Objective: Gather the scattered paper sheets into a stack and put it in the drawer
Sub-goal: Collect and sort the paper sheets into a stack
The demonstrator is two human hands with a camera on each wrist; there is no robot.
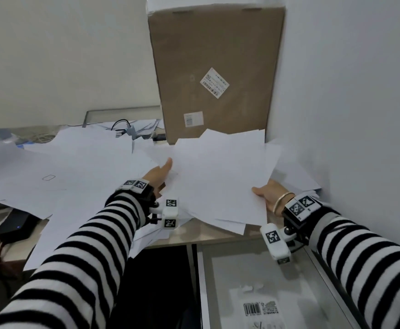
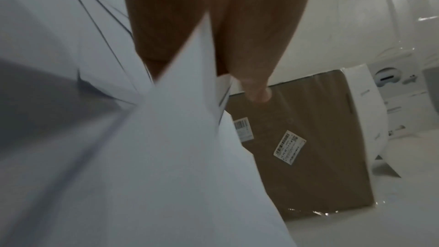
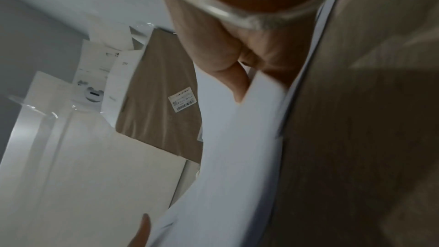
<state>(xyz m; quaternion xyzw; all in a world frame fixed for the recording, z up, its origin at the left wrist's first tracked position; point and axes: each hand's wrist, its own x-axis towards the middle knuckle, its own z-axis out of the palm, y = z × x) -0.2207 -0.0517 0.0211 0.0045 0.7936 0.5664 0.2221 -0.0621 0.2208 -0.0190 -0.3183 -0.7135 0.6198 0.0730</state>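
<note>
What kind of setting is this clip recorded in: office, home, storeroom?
Most likely an office or work desk in a room corner. Loose white paper sheets cover the desk, a tall cardboard box with shipping labels stands against the wall, and an open drawer sits below the desk's edge.

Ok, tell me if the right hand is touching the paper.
Touching. The head view shows the right hand gripping the paper at its near right edge.

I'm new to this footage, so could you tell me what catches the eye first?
White paper sheets sprawl across the desk, with both hands, left and right, gripping a loose bundle near the wall. A tall cardboard box stands behind, and an open drawer waits below.
</note>
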